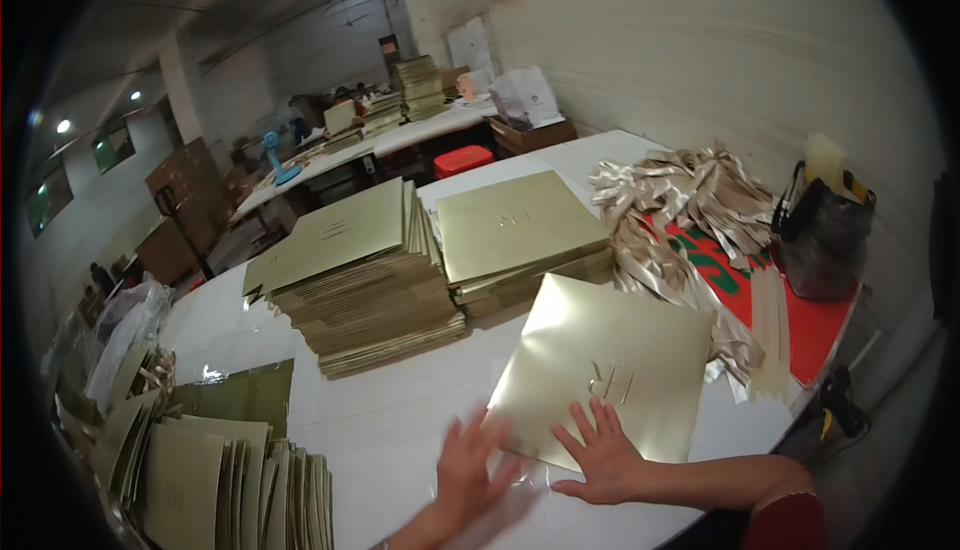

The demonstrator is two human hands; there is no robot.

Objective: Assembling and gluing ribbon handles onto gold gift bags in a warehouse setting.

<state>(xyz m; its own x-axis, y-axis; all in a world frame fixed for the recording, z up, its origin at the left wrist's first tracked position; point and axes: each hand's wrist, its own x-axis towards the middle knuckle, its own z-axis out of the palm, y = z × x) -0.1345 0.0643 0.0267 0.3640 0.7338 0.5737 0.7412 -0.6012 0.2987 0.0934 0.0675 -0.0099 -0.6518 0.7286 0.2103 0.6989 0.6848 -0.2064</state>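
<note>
A flat gold paper bag (570,340) with raised lettering lies at an angle on the white table before me. My right hand (604,454) rests over its near edge, fingers spread, gripping nothing. Just left of the bag's near left corner is my left hand (472,467), blurred, fingers apart and holding nothing I can see. Beyond the bag stand two stacks of similar gold bags, a tall stack (382,310) on the left and a lower stack (517,227) on the right.
Satin ribbons (682,190) spill over a red sheet (817,325) at right, beside pale glue sticks (770,332) and a black bag (821,238). A glue gun (844,400) hangs by the table edge. Upright gold bags (187,475) crowd the near left. A red stool (463,162) stands behind.
</note>
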